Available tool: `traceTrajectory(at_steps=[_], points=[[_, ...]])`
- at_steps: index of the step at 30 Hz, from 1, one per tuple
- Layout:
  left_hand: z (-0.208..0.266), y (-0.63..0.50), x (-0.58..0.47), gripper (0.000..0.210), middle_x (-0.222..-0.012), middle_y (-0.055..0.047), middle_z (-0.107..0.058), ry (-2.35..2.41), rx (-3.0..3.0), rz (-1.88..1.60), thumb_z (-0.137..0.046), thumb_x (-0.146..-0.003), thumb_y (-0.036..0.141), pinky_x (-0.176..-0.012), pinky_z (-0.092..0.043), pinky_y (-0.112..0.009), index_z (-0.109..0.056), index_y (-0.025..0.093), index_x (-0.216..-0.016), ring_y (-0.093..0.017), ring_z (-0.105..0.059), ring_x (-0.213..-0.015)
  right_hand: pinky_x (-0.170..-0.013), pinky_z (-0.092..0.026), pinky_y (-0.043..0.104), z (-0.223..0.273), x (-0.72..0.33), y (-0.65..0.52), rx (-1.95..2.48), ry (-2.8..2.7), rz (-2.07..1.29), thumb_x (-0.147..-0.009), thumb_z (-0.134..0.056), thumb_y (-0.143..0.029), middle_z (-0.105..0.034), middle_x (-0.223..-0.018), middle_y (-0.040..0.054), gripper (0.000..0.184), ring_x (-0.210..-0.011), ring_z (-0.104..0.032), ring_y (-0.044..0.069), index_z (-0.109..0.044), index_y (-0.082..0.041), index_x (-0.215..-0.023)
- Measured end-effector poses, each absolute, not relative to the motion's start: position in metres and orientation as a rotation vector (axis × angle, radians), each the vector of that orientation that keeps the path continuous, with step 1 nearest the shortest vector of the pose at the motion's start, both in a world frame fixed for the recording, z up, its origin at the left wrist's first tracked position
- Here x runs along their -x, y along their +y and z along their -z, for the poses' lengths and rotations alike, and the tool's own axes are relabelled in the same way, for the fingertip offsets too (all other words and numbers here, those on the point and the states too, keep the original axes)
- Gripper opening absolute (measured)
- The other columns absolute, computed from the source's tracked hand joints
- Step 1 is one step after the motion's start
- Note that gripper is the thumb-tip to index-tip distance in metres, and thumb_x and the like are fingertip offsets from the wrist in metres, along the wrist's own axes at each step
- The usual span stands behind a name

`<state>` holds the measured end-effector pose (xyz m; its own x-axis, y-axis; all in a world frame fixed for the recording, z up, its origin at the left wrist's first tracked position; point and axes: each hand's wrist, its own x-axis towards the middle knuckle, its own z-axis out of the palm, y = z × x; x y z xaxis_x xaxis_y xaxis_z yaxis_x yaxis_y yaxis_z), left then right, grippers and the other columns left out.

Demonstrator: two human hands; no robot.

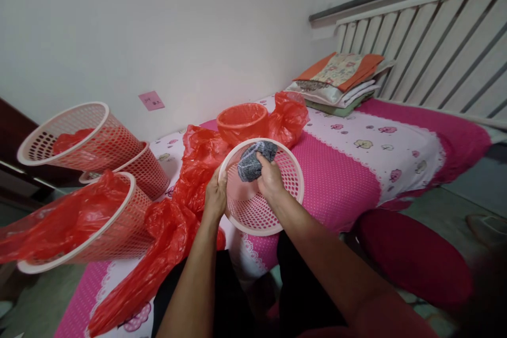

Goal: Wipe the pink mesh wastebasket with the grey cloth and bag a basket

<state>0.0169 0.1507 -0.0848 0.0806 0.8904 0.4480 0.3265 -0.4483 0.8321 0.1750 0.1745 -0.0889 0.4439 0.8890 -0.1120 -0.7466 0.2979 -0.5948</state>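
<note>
A pale pink plastic basket with a perforated wall is tilted toward me above the edge of the bed. My left hand grips its rim on the left side. Inside the basket's mouth, my right hand holds a bunched grey cloth against the upper inner wall, thumb on top. The fingers beneath the cloth are hidden. Just behind this basket stands a smaller basket wrapped in red plastic film, and crumpled red plastic bags lie to its left.
At left, several pink baskets lie tipped, with red bags in them. Folded bedding is stacked at the bed's far end by a white radiator. A dark red round stool stands at right. A pink note is on the wall.
</note>
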Motion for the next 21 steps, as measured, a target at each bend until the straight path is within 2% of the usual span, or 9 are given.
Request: traceTrajectory(at_steps=[8,11,17,21], points=[[0.089,0.156,-0.01,0.065,-0.143,-0.012,-0.073,1.093,-1.712,-1.326,-0.051,-0.102,0.068,-0.122,-0.047,-0.047,-0.068,0.018,-0.14,-0.03,-0.065,-0.137,-0.086,-0.059,0.035,0.096,-0.139,0.137,0.67,-0.681,-1.317,-0.064,-0.081,-0.027,-0.08,-0.087,0.0008,0.031,-0.084,-0.073,0.022,-0.076,-0.02,-0.094],[0.088,0.153,-0.009,0.064,-0.144,-0.013,-0.072,1.099,-1.649,-1.309,-0.05,-0.103,0.067,-0.122,-0.046,-0.048,-0.068,0.018,-0.139,-0.031,-0.065,-0.137,-0.079,-0.056,0.032,0.11,-0.137,0.115,0.783,-0.936,-1.338,-0.066,-0.076,-0.028,-0.077,-0.082,-0.0008,0.027,-0.079,-0.069,0.02,-0.076,-0.018,-0.091],[0.084,0.15,-0.009,0.057,-0.149,-0.012,-0.069,1.091,-1.657,-1.331,-0.05,-0.104,0.061,-0.127,-0.04,-0.048,-0.069,0.019,-0.138,-0.03,-0.06,-0.144,-0.072,-0.046,0.027,0.128,-0.181,0.07,0.988,-1.829,-1.055,-0.075,-0.059,-0.013,-0.074,-0.085,0.0006,0.015,-0.076,-0.064,0.017,-0.069,-0.019,-0.085],[0.084,0.151,-0.011,0.058,-0.147,-0.013,-0.071,1.085,-1.698,-1.31,-0.052,-0.103,0.061,-0.125,-0.042,-0.048,-0.07,0.018,-0.138,-0.03,-0.062,-0.141,-0.081,-0.046,0.032,0.121,-0.232,0.043,1.355,-2.366,-0.675,-0.079,-0.058,-0.006,-0.079,-0.092,0.0085,0.02,-0.086,-0.07,0.023,-0.072,-0.019,-0.083]])
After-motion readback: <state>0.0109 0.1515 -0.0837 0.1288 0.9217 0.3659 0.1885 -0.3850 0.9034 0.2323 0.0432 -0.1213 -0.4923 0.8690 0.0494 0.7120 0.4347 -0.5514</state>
